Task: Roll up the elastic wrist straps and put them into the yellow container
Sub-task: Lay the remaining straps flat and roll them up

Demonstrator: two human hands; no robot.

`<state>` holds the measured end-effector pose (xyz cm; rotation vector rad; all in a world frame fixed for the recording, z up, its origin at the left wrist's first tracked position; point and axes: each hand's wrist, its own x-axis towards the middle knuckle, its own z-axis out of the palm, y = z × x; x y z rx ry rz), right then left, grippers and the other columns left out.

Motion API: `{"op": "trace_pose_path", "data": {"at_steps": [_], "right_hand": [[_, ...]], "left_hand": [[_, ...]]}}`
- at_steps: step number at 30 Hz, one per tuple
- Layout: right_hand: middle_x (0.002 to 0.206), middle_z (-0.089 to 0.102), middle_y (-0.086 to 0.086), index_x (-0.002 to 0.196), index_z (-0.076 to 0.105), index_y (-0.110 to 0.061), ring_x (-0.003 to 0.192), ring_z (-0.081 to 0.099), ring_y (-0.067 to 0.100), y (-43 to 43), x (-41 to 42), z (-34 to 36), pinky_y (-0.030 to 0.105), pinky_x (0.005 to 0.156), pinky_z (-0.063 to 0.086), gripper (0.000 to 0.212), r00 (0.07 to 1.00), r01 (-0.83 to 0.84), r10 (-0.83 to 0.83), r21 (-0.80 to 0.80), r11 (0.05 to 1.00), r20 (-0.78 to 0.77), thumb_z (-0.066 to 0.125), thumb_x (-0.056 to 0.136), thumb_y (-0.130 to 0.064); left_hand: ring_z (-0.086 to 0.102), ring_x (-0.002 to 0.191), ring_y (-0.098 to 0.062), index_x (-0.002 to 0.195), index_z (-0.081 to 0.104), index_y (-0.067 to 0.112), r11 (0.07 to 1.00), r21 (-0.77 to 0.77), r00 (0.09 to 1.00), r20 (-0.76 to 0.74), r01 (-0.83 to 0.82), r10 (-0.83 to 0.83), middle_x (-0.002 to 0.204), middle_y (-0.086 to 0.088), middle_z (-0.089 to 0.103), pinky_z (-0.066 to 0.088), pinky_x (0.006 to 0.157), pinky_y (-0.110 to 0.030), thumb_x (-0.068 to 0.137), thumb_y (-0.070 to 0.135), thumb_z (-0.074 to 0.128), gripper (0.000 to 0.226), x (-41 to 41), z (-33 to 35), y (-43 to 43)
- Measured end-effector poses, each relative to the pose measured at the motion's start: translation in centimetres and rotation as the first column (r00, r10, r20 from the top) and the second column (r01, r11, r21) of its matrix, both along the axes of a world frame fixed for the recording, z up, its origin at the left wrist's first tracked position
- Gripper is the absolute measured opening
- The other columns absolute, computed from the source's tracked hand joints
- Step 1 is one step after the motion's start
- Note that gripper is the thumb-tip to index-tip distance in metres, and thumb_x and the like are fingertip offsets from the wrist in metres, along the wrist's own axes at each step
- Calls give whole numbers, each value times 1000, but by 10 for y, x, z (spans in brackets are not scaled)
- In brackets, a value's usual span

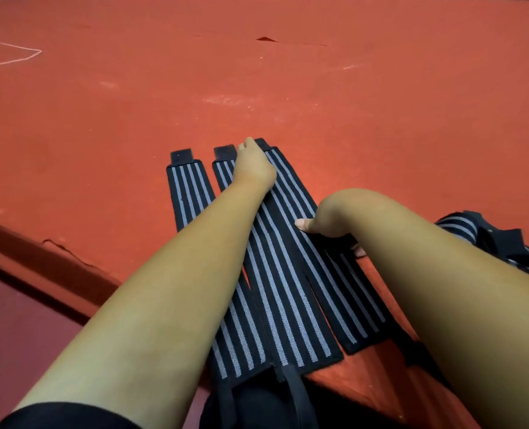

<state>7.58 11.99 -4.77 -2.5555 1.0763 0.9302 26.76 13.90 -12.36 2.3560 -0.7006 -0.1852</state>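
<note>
Several black wrist straps with grey stripes lay flat, side by side, on the red worktop (319,88), running away from the person. The left strap (186,187) lay a little apart from the others, with its black tab end at the far side. The next strap (251,342) was mostly hidden under the left forearm. The middle strap (288,289) was the most exposed, from its far tab down to the near edge of the worktop. The right strap (347,292) lay against the middle one, its far part under the right hand.

Left hand (252,165) was stretched out to the far ends, resting on the tabs where the second and middle straps met. Fingers curled down onto the fabric; whether it was gripping anything, I couldn't tell.

Right hand (328,224) was pressed down on the right strap about midway along, thumb pointing left onto the stripes. Fingers tucked under the palm, so its hold couldn't be seen. The hands were well apart along the straps.

A loose heap of more straps (489,239) sat at the right edge, behind the right forearm, partly rolled or bunched.

Thin black loops (291,385) hung off the near ends of the straps over the worktop's edge.

A white thread (9,55) lay far left on the worktop.

Yellow container wasn't in view.
</note>
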Motion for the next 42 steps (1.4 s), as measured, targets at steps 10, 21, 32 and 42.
{"op": "trace_pose_path", "data": {"at_steps": [10, 21, 32, 42], "right_hand": [[170, 39, 21, 162, 43, -1, 155, 39, 40, 13, -12, -25, 47, 124, 33, 70, 979, 117, -114, -6, 993, 167, 30, 117, -53], [142, 66, 19, 141, 65, -4, 131, 63, 37, 48, -103, -17, 39, 104, 54, 39, 921, 67, -15, -119, 991, 389, 47, 107, -11], [129, 73, 13, 129, 72, -8, 117, 69, 32, 20, -209, 16, 38, 98, 56, 33, 972, -21, 92, -309, 951, 217, 51, 104, -9], [135, 62, 9, 131, 72, -17, 123, 62, 30, -9, -243, 3, 45, 104, 54, 40, 919, 25, 113, -343, 939, 377, 55, 95, -12]], "left_hand": [[61, 98, -30, 115, 71, 10, 930, 247, 956, 36, 273, -290, 122, -16, 63, 53, 89, -42, 104, 4, 50, 25, -41, 18, 40], [67, 116, -19, 121, 80, 17, 797, 196, 821, -131, 571, -556, 124, -1, 75, 50, 101, -32, 110, 16, 56, 27, -150, 56, 79], [52, 147, -32, 167, 33, 12, 735, 295, 784, -88, 610, -615, 164, -15, 50, 43, 115, -34, 101, 20, 71, 77, -241, 40, 40], [58, 128, -46, 136, 65, 30, 800, 267, 805, 121, 538, -581, 136, -16, 66, 50, 105, -49, 108, 37, 50, 33, -271, 12, -5]]}}
